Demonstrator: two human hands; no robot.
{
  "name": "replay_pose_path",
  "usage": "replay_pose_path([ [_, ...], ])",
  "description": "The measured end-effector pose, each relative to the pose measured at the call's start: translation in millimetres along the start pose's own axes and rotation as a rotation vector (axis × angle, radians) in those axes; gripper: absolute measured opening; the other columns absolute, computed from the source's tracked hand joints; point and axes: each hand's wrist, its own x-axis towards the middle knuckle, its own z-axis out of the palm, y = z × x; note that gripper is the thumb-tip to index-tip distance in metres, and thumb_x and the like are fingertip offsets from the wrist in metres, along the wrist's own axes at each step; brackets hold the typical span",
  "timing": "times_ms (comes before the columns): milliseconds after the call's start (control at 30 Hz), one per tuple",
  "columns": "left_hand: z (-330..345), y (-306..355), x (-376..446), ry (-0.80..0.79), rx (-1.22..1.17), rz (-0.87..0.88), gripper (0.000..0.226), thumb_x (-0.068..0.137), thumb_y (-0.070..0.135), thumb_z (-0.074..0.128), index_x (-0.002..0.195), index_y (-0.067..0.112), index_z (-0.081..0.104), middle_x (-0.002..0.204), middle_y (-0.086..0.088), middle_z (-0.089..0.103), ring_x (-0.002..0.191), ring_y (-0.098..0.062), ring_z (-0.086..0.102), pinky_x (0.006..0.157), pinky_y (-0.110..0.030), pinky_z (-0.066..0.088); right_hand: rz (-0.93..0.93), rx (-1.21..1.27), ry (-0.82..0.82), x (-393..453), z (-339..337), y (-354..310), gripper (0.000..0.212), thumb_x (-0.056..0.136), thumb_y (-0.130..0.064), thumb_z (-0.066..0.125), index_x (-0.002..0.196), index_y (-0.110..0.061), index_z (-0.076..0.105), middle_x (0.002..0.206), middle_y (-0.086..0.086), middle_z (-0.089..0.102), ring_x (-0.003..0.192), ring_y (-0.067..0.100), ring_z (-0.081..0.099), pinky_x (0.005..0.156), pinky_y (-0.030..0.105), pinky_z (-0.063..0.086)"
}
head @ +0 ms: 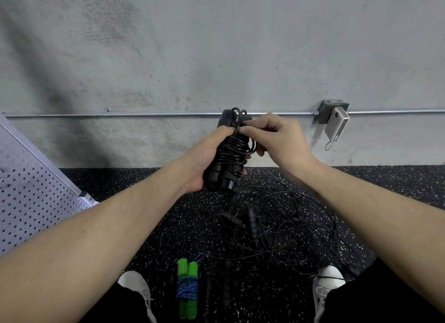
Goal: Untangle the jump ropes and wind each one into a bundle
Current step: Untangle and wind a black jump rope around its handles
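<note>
My left hand (204, 159) grips a black jump rope bundle (232, 151), its two handles side by side with the cord wound round them. My right hand (277, 138) pinches the cord's end loop at the top of that bundle. Below, on the speckled floor, lies a tangle of black ropes (269, 226) with ribbed handles. A wound bundle with green handles and blue cord (187, 289) lies near my left foot.
A concrete wall with a metal conduit (144, 115) and a junction box (333, 112) carrying a white device stands ahead. A perforated metal panel (36, 190) leans at the left. My white shoes (134, 284) flank the ropes on the black rubber floor.
</note>
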Motion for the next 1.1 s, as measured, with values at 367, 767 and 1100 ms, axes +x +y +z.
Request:
replay_pose_path([
  [367,1,-2,-6,-0.020,0.064,-0.043,0.043,0.099,0.048,0.044,0.097,0.009,0.063,0.077,-0.011,0.069,0.062,-0.028,0.066,0.052,-0.028,0.052,0.146,0.046,-0.098,-3,-4,-8,0.018,0.083,-0.001,0.075,0.091,-0.017,0.075,0.087,-0.004,0.072,0.065,-0.007,0.060,0.060,0.006,0.041],
  [767,6,-3,-4,0.061,0.144,0.020,0.040,0.103,0.043,0.045,0.104,0.006,0.059,0.077,-0.012,0.067,0.058,-0.025,0.064,0.052,-0.030,0.055,0.171,0.031,-0.033,-11,-3,-13,0.013,0.082,-0.006,0.078,0.092,-0.013,0.075,0.070,-0.015,0.072,0.059,-0.011,0.060,0.054,0.003,0.040],
  [1100,4,-6,5,0.085,0.086,0.047,0.035,0.103,0.040,0.047,0.107,0.007,0.058,0.077,-0.012,0.065,0.054,-0.023,0.064,0.052,-0.032,0.056,0.231,0.144,-0.010,-12,6,-3,0.021,0.088,-0.001,0.070,0.099,-0.019,0.073,0.084,-0.017,0.072,0.065,-0.016,0.059,0.057,0.000,0.039],
])
